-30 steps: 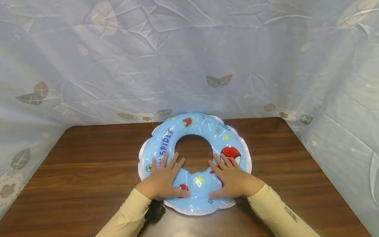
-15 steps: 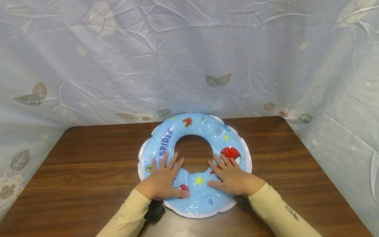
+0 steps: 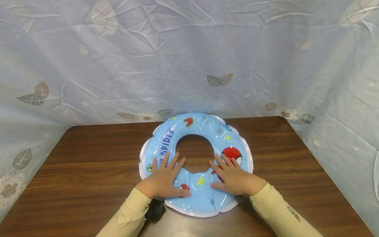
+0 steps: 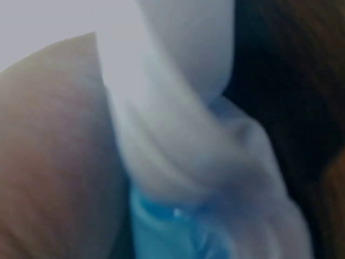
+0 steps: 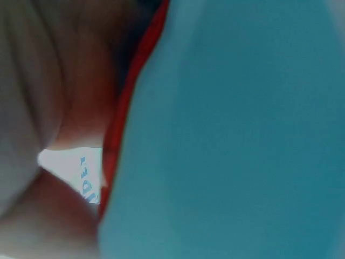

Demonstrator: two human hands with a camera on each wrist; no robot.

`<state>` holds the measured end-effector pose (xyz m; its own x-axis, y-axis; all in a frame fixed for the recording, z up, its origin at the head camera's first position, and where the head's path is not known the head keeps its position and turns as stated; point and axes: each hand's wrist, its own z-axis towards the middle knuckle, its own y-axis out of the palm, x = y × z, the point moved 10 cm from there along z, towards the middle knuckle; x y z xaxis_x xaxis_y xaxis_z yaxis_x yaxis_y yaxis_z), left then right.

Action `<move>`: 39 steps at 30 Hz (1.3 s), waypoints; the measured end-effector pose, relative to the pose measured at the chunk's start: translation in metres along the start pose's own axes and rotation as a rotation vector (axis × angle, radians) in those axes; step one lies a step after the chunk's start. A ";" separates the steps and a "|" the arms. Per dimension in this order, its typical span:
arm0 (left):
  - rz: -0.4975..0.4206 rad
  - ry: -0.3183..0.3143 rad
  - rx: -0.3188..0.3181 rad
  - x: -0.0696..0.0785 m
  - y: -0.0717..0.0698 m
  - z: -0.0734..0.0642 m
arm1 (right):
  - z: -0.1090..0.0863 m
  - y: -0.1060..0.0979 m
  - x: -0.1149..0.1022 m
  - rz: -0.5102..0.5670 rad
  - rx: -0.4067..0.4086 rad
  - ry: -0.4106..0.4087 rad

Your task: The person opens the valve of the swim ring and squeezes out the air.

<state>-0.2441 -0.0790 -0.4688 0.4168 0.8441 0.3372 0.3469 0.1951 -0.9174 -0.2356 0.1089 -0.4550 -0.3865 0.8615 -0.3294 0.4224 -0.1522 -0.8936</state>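
Observation:
A light blue inflatable swim ring [image 3: 195,123] with a white edge lies on the wooden table [image 3: 88,171]. It carries red masked-face prints, yellow stars and the word SPIDEY. My left hand [image 3: 163,181] rests on its near left part, fingers spread and thumb pointing inward. Opposite it, my right hand [image 3: 237,179] lies on the near right part with fingers spread over a red print. Between the hands the near part of the ring dips at its inner edge. Close up in the left wrist view are skin and the white edge [image 4: 172,135]; the right wrist view is mostly blue vinyl [image 5: 232,135].
A pale curtain [image 3: 189,65] with leaf prints hangs behind the table and along both sides. The ring's far edge reaches the curtain at the table's back. A black object [image 3: 155,210] sits under my left wrist.
My right thumb has shifted a little away from the near edge, uncovering a blue star print. The left hand stays in place, and the ring looks nearly unchanged.

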 end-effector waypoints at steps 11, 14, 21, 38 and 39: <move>-0.009 -0.009 0.005 -0.003 0.002 0.003 | -0.001 -0.002 0.001 -0.013 0.002 -0.008; -0.009 -0.006 0.014 -0.006 0.005 0.005 | -0.002 -0.002 0.001 -0.013 0.000 -0.004; 0.018 -0.011 -0.027 0.003 -0.004 0.000 | -0.004 -0.001 0.000 0.001 -0.002 0.008; 0.051 -0.024 -0.031 0.003 -0.001 -0.001 | -0.003 0.005 0.000 0.025 -0.046 -0.026; 0.050 -0.024 -0.031 0.003 -0.002 -0.001 | -0.003 0.005 0.000 0.026 -0.047 -0.025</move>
<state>-0.2422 -0.0774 -0.4660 0.4139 0.8645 0.2851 0.3520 0.1369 -0.9260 -0.2317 0.1097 -0.4584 -0.3952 0.8450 -0.3603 0.4699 -0.1510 -0.8697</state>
